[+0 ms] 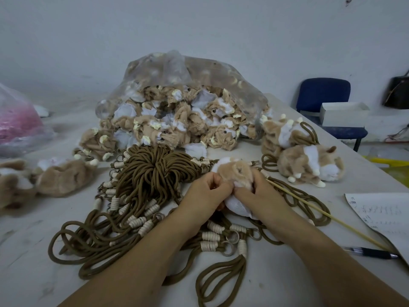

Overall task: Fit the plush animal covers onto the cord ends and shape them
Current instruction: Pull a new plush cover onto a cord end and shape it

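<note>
gripping it from both sides, a tan and white plush cover [235,173] is held at the frame's centre, left hand [204,193] and right hand [259,196] both clamped on it, above the brown cords [152,173].

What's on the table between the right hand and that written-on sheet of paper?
The head view shows a thin wooden stick slanting across loops of brown cord, between the right hand gripping the plush cover and the sheet of paper.

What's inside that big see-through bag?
Tan-and-white plush animal covers fill the plastic bag and spill out. Whatever lies deeper is hidden behind them.
</note>
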Demonstrator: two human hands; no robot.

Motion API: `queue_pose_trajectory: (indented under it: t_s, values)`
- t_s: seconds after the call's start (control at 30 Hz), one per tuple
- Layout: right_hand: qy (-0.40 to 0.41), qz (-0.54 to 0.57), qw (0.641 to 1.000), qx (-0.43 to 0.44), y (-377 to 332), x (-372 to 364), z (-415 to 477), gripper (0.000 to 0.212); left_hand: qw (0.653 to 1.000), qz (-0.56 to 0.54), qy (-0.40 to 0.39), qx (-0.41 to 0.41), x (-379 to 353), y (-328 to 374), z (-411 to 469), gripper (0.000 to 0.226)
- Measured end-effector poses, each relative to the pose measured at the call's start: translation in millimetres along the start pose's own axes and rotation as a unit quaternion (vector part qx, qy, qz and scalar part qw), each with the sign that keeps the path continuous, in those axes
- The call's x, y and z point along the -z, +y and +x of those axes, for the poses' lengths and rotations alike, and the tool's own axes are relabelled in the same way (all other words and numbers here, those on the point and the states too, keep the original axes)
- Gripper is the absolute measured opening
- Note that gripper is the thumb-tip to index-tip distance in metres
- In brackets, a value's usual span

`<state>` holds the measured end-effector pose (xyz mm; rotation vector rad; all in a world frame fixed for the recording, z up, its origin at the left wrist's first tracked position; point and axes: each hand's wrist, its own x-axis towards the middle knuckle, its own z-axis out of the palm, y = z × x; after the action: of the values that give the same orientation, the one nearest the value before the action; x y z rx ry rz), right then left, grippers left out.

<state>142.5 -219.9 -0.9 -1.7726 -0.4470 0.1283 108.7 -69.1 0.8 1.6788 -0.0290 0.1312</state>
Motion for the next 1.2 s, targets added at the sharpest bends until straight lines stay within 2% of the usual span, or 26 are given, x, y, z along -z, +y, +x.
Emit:
queue_pose_trajectory:
  t_s: [0.17,0.23,0.3,0.4,0.53,0.67,0.73,0.87,1.03,1.1,1.2]
  values:
    - [-0.021,0.087,0.995,-0.032,3.1,0.3,2.9,0.028,0.994,0.08,0.067,-0.036,-0.2,-4.6,2.4,0.023]
    - [-0.033,0.105,0.993,-0.031,2.4,0.9,2.4,0.02,0.992,0.089,0.079,-0.051,-0.8,-4.6,1.5,0.022]
    - [-0.041,0.098,0.994,-0.016,0.6,0.6,0.7,0.02,0.992,0.077,0.079,-0.064,-0.9,-3.6,0.7,0.018]
    - [-0.029,0.082,0.996,-0.002,-0.4,1.6,0.7,0.025,0.996,0.034,0.063,-0.06,-0.8,-0.2,-0.4,0.016]
    - [-0.005,0.064,0.998,0.0,0.5,3.1,1.5,0.021,0.999,-0.032,0.008,-0.036,-0.1,3.8,-2.5,0.017]
    - [0.024,0.051,0.998,-0.005,1.7,3.5,2.9,0.013,0.999,-0.017,-0.028,-0.023,-2.7,4.0,-3.8,0.012]
    - [0.025,0.055,0.998,-0.013,3.0,4.2,3.5,0.016,0.999,0.009,-0.03,-0.022,-5.4,3.8,-4.2,0.016]
    - [-0.008,0.133,0.99,-0.035,4.0,5.1,3.8,0.019,0.999,-0.002,-0.041,-0.007,-4.0,2.2,-3.2,0.032]
    - [-0.057,0.231,0.97,-0.05,1.0,4.8,2.4,0.028,1.0,-0.02,-0.019,0.002,-1.0,0.8,-2.0,0.029]
    - [-0.049,0.203,0.977,-0.034,-0.8,2.6,0.8,0.025,1.0,-0.019,0.0,0.007,-1.0,0.2,-0.8,0.02]
    - [-0.016,0.08,0.997,0.007,-6.6,-1.2,-3.9,0.021,0.999,0.006,0.035,0.007,-1.8,-0.3,0.7,0.02]
